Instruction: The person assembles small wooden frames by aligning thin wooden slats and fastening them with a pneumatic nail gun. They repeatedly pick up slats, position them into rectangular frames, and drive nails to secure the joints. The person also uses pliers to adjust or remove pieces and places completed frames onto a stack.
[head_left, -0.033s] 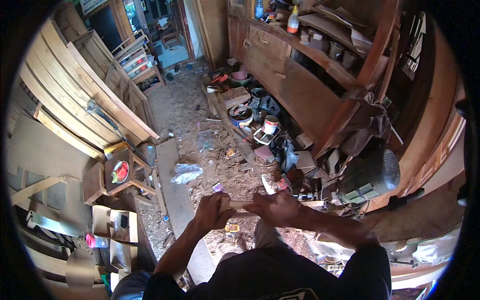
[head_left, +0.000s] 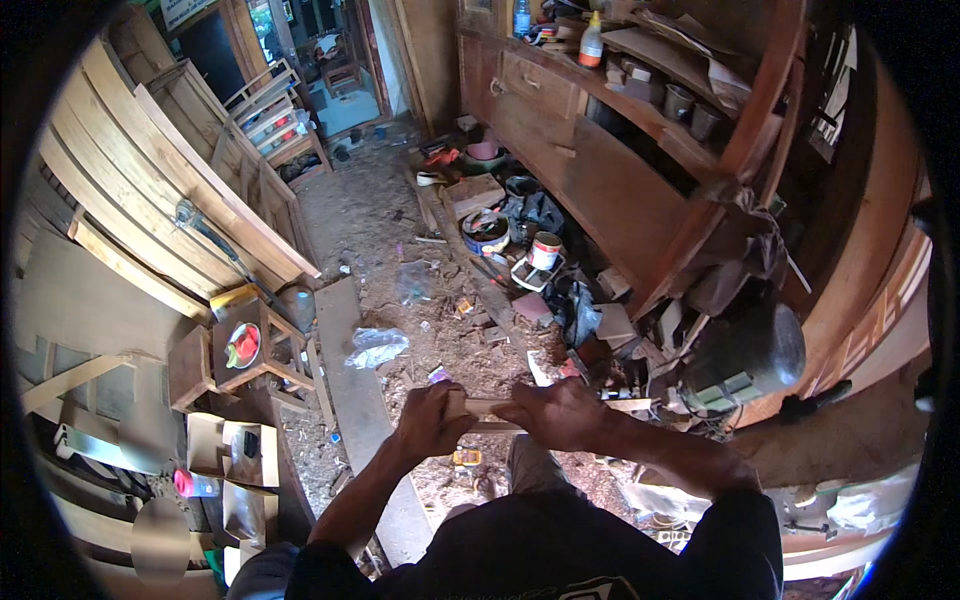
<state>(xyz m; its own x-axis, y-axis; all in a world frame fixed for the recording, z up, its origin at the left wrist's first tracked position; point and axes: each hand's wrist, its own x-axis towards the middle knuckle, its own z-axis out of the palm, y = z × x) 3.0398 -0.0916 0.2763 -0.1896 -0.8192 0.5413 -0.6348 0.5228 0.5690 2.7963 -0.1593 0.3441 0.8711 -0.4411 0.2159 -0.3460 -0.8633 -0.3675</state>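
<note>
Over the littered floor (head_left: 370,220) | both hands (head_left: 430,420) (head_left: 562,412) gripping wooden piece (head_left: 484,407) | dark shirt (head_left: 520,550): pale print (head_left: 600,587) | can (head_left: 546,242): red-white label (head_left: 543,257), illegible

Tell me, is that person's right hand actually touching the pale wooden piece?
Touching. The head view shows the right hand gripping the right end of the pale wooden piece, with no gap visible between them.

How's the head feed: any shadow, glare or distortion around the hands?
Head view: left hand and right hand look shadowed against the brighter wood shavings; head view: pale planks at left bow with fisheye distortion; head view: crumpled plastic bag shows pale highlights, two patches lower left look blurred.
</note>
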